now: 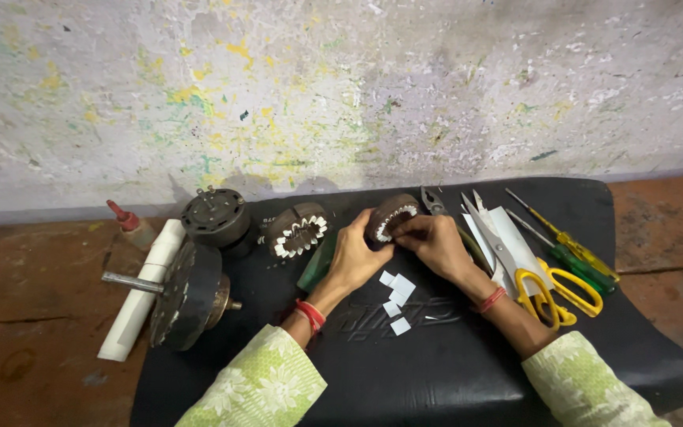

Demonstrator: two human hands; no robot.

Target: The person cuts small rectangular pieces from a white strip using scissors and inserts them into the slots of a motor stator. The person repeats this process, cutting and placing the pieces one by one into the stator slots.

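Nearest the camera, two forearms in pale green floral sleeves (266, 387), red threads at both wrists. Under them, a black padded mat (436, 372) over a reddish-brown floor (33, 316). A little farther, small white paper slips (397, 292) scattered on the mat just below the hands. Above these, left hand (357, 255) and right hand (435, 241) closed together on a dark round motor stator with white slot liners (391, 216), held tilted just off the mat near its far middle; left fingers curled around its near side, right fingertips pinched at its rim.

Left of the hands, a green-handled tool (314, 269), mostly hidden; a second dark stator ring with white liners (298, 229); then a black disc-shaped rotor on a steel shaft (187, 296), a white plastic tube (142, 289), a round dark motor housing (215, 217) and a red-capped small bottle (130, 224).

Right of the hands, yellow-handled scissors (551, 292) over white paper sheets (515, 245), green and yellow screwdrivers (575, 255), grey pliers (434, 202).

Farthest, a paint-spattered pale wall (341, 87).
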